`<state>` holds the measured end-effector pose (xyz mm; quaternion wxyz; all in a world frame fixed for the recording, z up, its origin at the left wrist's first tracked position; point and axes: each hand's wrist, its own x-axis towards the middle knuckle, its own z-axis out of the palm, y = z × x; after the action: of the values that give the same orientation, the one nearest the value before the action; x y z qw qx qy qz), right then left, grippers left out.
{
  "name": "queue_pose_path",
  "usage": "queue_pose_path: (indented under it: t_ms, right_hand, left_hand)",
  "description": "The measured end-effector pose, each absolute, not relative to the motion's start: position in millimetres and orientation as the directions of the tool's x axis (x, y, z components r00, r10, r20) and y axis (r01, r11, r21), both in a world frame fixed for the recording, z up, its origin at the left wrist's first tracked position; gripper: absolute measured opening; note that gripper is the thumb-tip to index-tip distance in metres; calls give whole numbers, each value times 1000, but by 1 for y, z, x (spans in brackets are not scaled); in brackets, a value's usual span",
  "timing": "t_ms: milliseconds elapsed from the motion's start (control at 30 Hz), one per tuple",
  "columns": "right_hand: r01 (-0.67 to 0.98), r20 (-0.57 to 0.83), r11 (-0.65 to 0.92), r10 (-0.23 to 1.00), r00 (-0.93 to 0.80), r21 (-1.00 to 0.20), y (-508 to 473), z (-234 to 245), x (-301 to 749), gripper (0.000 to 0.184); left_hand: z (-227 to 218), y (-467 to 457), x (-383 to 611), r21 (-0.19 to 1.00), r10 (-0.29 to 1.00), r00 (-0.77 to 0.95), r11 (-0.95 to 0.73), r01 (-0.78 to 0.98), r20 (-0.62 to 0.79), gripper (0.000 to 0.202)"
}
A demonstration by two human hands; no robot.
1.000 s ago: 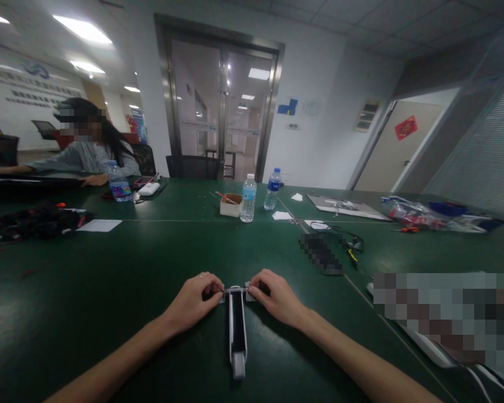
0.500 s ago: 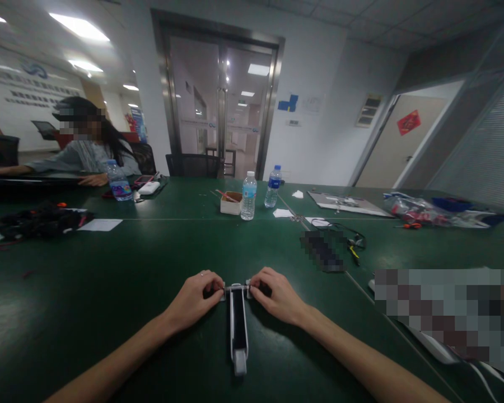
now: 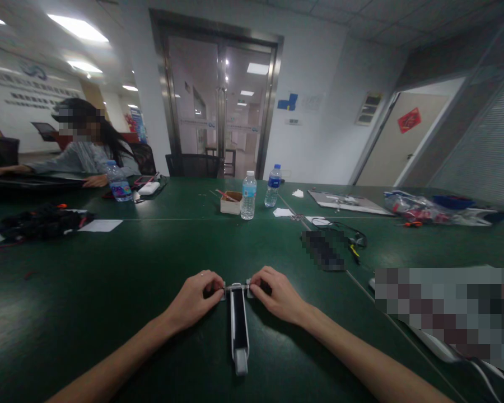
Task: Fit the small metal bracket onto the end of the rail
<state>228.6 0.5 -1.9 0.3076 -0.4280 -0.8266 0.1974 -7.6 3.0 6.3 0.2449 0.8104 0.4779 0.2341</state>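
A narrow white-framed device (image 3: 239,324) with a long black inset lies lengthwise on the green table in front of me. Its near end is a pale block, and a thin metal crossbar (image 3: 236,288) spans the far end, with a small pale piece on each side. My left hand (image 3: 196,296) pinches the bar's left end between thumb and fingers. At the right end, my right hand (image 3: 276,295) is closed in a similar pinch. The fingertips cover the very ends of the bar, and the device's exact kind cannot be made out.
Beyond my hands stand two water bottles (image 3: 248,196) and a small box (image 3: 230,204). A blurred dark slab (image 3: 322,251) and yellow-handled tool (image 3: 354,253) lie to the right. Black items (image 3: 37,222) are heaped at left, near a seated person (image 3: 96,151).
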Motion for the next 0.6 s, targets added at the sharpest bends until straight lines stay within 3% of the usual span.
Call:
queue_pose_path:
  t_ms: [367,600]
  right_hand:
    - [589,340,539,841,-422,-602,0,0,228,3]
    - [592,326,518,853,-407,-617,-1,2,229,8]
  left_hand:
    - [5,4,-9,620,890,436,-418,663,134,15]
    - [8,2,-8,624,887,439,-424,656,140,16]
